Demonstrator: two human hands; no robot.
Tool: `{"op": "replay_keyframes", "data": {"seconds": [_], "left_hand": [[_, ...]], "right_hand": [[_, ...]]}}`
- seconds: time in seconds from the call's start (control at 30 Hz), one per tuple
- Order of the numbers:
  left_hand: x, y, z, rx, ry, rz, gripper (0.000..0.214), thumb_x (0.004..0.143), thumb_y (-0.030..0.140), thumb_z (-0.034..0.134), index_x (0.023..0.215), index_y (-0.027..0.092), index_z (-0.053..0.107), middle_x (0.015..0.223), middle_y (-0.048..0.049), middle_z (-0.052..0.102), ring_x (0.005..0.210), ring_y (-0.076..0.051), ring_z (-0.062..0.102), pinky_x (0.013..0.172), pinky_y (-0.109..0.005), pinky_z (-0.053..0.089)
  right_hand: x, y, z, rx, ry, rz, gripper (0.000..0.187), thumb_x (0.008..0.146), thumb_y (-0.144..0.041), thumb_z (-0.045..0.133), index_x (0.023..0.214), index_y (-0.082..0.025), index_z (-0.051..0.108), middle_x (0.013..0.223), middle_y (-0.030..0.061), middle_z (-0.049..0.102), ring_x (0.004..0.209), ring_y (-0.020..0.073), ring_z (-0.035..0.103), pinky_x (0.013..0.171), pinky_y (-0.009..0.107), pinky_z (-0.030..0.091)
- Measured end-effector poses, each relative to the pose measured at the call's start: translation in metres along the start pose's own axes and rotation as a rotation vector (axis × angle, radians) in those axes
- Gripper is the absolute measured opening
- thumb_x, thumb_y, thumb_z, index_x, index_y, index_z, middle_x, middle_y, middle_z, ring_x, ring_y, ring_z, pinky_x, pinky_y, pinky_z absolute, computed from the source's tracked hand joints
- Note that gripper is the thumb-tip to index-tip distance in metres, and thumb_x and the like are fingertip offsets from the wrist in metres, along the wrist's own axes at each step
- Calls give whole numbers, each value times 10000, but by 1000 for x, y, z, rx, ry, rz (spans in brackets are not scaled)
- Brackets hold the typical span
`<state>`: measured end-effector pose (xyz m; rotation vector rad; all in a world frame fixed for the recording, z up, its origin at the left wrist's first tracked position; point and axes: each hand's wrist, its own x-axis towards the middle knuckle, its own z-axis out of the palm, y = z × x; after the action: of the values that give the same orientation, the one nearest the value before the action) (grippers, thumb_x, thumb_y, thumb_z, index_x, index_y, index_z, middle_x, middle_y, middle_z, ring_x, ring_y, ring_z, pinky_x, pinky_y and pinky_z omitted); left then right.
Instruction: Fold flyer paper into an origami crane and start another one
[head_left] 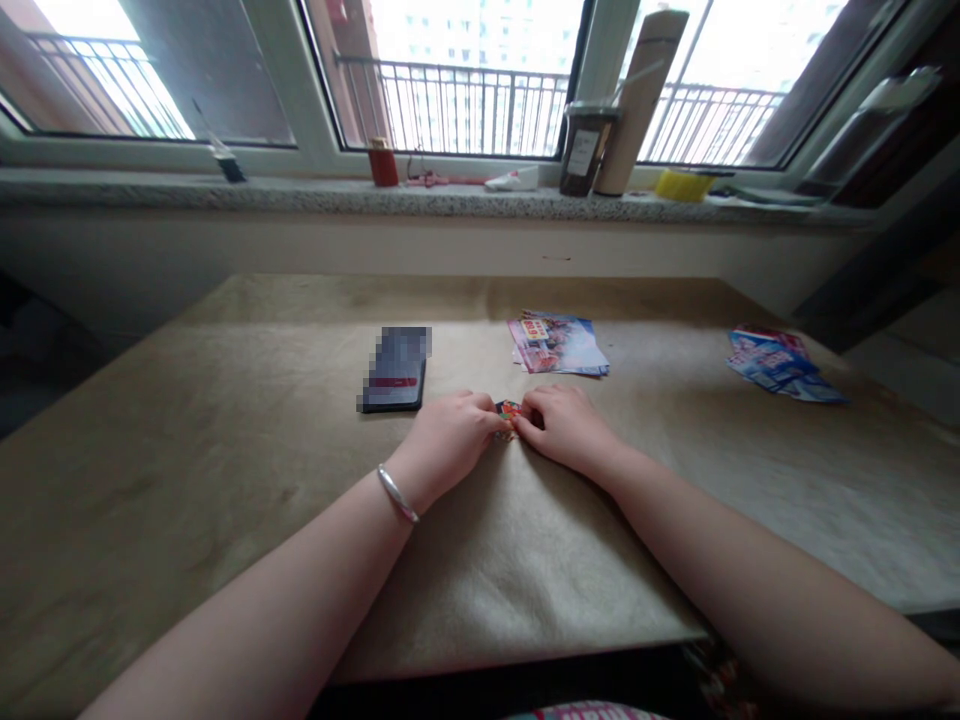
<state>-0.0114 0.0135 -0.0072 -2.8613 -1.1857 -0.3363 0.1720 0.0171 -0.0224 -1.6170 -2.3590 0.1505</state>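
Between both hands is a small piece of colourful printed paper (509, 410), red, orange, green and dark, low over the table (525, 560). My left hand (452, 437) pinches its left side, fingers curled and thumb pressed in; a silver bangle (397, 494) circles that wrist. My right hand (572, 427) grips the right side the same way. Much of the paper is covered by the fingers, so its full shape and folds are hidden. Just beyond the hands lies a loose stack of printed leaflets (566, 345), pink and blue.
A dark phone (396, 370) rests left of my hands. Folded-looking blue and red printed papers (784, 365) lie at the right. On the windowsill (300, 197) stand a red jar (383, 163), a dark lidded container (585, 150), a tall tube (641, 105) and a yellow roll (684, 185).
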Motion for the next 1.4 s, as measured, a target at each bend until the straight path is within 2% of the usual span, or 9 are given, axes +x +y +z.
{"op": "replay_keyframes", "data": {"seconds": [0.1,0.2,0.33,0.67,0.8,0.97,1.23,1.4], "left_hand": [[0,0,1,-2,7,-21,218,859,177,546,937,289,717,843,-23,653,808,-167,577,689,-254,437],[0,0,3,-1,-1,-37,215,851,179,550,919,288,722,837,-24,647,804,-164,572,686,-251,439],[0,0,4,17,2,-33,223,839,148,538,906,260,719,854,-33,641,824,-175,563,709,-264,450],[2,-4,8,-51,-7,-15,223,859,170,527,936,255,717,878,-35,650,832,-167,568,764,-268,465],[2,-1,6,-44,-16,-30,232,858,161,518,935,254,716,889,-38,651,827,-178,569,764,-287,472],[0,7,-1,1,-67,-29,218,868,134,500,921,191,704,863,-60,640,843,-189,563,786,-303,472],[1,19,-12,42,-170,-69,211,880,105,477,883,156,681,921,-72,611,883,-192,545,760,-290,480],[1,14,-10,23,-131,-43,219,883,121,482,905,174,694,904,-68,614,878,-194,553,789,-304,476]], "right_hand": [[-1,4,1,56,36,-40,151,804,-310,565,723,-189,604,753,34,636,746,171,538,684,283,349],[-4,6,-2,122,50,-146,80,795,-251,581,782,-185,624,779,28,628,778,158,536,694,256,372],[-11,0,-9,39,19,-240,117,818,-220,554,830,-209,670,864,39,645,846,175,546,737,270,382],[-17,-10,-15,-129,-40,-202,250,891,-281,470,931,-259,716,932,32,696,863,190,599,711,284,393],[-18,-15,-17,-193,-61,-190,290,911,-292,430,918,-245,715,921,46,693,844,194,602,683,289,389],[-18,-17,-17,-246,-57,-178,257,886,-268,449,865,-226,702,907,47,674,833,195,587,657,294,390],[-16,-27,-21,-253,-80,-179,250,876,-233,433,863,-199,681,899,47,651,860,183,576,666,270,395],[-17,-22,-22,-236,-66,-159,262,873,-258,436,844,-208,692,899,42,663,866,183,584,659,263,388]]}}
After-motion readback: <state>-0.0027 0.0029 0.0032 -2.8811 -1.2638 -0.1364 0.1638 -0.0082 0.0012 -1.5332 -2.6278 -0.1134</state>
